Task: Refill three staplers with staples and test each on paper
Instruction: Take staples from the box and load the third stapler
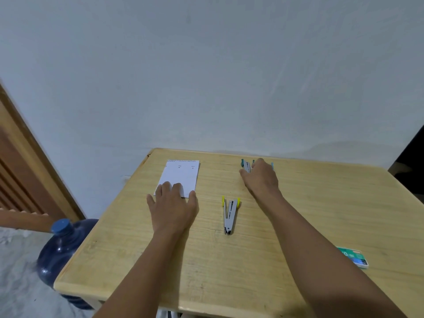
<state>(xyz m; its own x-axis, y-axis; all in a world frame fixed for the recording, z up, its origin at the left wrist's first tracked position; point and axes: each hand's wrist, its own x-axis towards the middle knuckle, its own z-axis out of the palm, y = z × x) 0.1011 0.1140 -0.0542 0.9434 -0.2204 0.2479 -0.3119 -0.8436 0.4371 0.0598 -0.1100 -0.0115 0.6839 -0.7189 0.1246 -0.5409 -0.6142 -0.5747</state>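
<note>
Left hand (173, 203) spread flat, pinning the light, slippery-looking paper (181, 175) left of centre. Right hand (260, 177) covers the teal staplers (246, 165) upper right; its grip I can't tell. Yellow stapler (230, 212) lies open at centre: probably stiff and light, so I'd take its body.

A plain room in a home, seen from above a small work surface. A light wooden table (229, 267) with rounded corners stands pushed against a bare, pale blue-grey painted wall (206, 65) that shows faint scuffs. At the left, a brown wooden door (20, 171) with louvred slats sits in a matching frame. A large blue water bottle (57, 253) with a blue cap stands on the mottled grey floor (16, 278) beside the table's left edge. The few items on the tabletop are ordinary stationery: a sheet of paper (183, 173), a yellow-tipped stapler (230, 214) lying open, and a green box of staples (353, 257).
</note>
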